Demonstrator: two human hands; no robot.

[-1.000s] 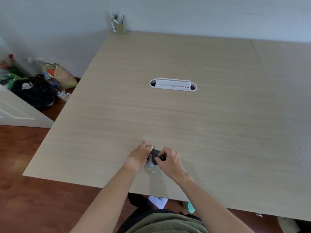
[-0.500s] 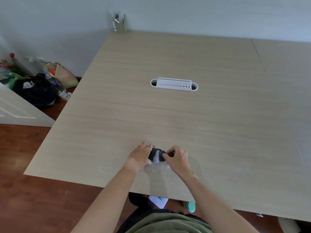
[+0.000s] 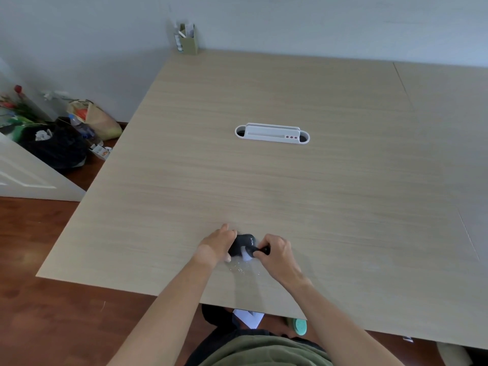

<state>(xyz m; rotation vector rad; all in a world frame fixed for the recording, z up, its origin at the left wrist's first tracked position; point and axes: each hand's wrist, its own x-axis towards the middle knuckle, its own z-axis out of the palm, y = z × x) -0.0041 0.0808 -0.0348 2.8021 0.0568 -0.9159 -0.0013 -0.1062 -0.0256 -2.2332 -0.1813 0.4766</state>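
A small black object (image 3: 244, 243) with white lettering lies on the wooden table (image 3: 264, 180) near its front edge, partly inside a clear plastic wrapper (image 3: 241, 268) that glints just below it. My left hand (image 3: 217, 243) holds the object's left side. My right hand (image 3: 276, 250) pinches its right end, where a white patch shows beside my fingertips. Both hands hide much of the object.
A white cable tray (image 3: 272, 133) is set into the table's middle. A green holder (image 3: 188, 39) with papers stands at the far left corner by the wall. Bags and clutter (image 3: 60, 138) lie on the floor to the left, beside a white door (image 3: 23, 175).
My right hand has shifted a little to the right along the black object, exposing more of it and its lettering. My left hand has stayed in place.
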